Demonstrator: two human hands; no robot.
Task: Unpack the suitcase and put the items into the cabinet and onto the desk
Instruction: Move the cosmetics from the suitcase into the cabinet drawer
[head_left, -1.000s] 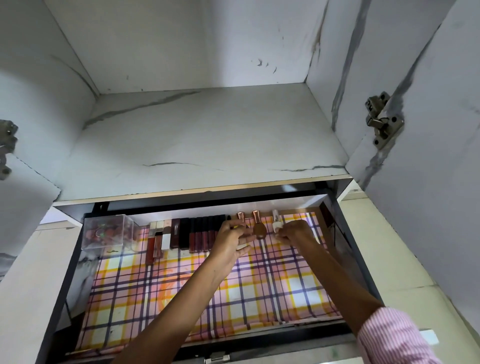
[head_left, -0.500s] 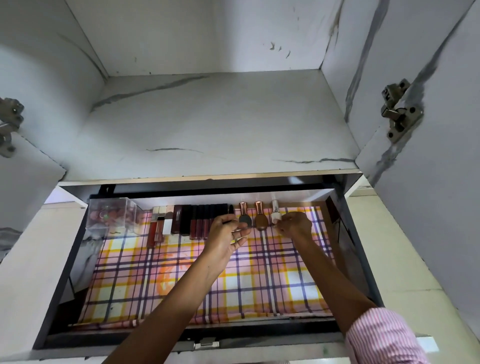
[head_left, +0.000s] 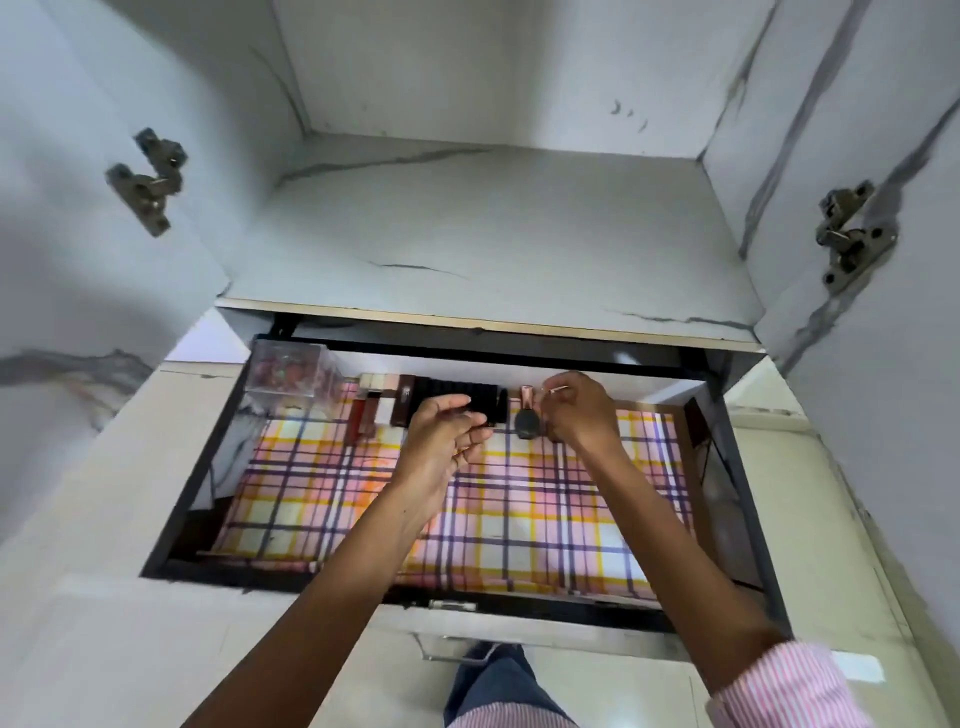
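Note:
An open drawer (head_left: 205, 467) lined with plaid paper (head_left: 519, 525) sits under the cabinet shelf (head_left: 493, 234). Along its back stand a clear box of small items (head_left: 291, 371), some red, white and brown tubes (head_left: 374, 410) and a row of black tubes (head_left: 452, 387). A dark little bottle with a rose-gold cap (head_left: 525, 422) comes after them. My left hand (head_left: 441, 441) hovers with relaxed fingers over the black tubes, holding nothing. My right hand (head_left: 582, 415) has its fingers curled at the small bottles right of the dark one; it hides them and seems to pinch one.
Both cabinet doors stand open, with metal hinges at left (head_left: 148, 176) and right (head_left: 847, 234). The drawer's front handle (head_left: 457, 652) is near my legs. Most of the plaid liner is bare. The shelf above the drawer holds nothing.
My left hand has let go of the bottles and drawn back left with its fingers spread. My right hand stays at the small bottles and now covers two of them. The view tilted down.

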